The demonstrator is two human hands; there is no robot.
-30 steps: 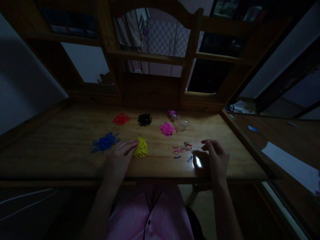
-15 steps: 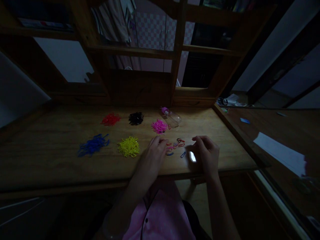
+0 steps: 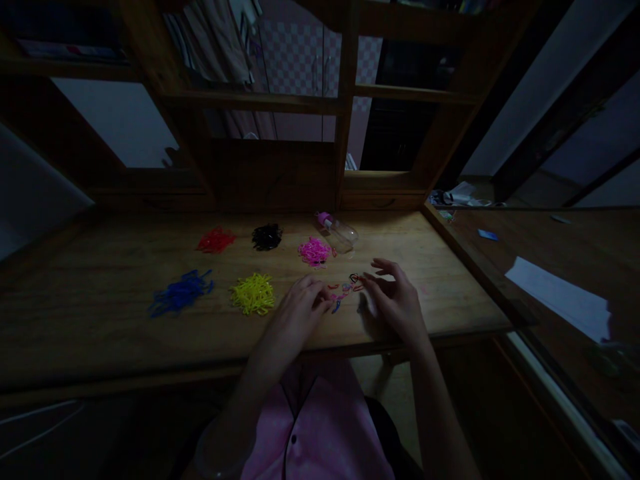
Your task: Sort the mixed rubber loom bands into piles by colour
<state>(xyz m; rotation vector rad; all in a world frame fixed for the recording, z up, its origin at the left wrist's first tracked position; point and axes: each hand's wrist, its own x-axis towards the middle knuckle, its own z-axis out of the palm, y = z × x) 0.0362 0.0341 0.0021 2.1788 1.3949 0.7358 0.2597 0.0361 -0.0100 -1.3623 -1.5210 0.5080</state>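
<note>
A small group of mixed loose plastic clips (image 3: 345, 290), in red, pink, blue and black and looking like little safety pins, lies between my two hands. My left hand (image 3: 304, 308) rests at the left side of this group. Its fingers are curled, with thumb and forefinger close together; whatever is between them is too small to make out. To the right, my right hand (image 3: 397, 300) has its thumb and fingers apart, the tips by the red clips at the group's edge. Two blue clips (image 3: 336, 307) lie close together near my left fingertips.
Sorted piles lie on the wooden desk (image 3: 130, 347): red (image 3: 216, 240), black (image 3: 267, 237), pink (image 3: 314, 251), blue (image 3: 183, 292) and yellow (image 3: 253, 293). Behind the pink pile a clear bottle with a pink cap (image 3: 340, 233) lies on its side. White paper (image 3: 557, 297) is on the right-hand surface.
My right hand has moved left toward the mixed clips and its fingers have spread. A blue clip that lay apart on the right is now beside the other blue one. My left hand has barely moved.
</note>
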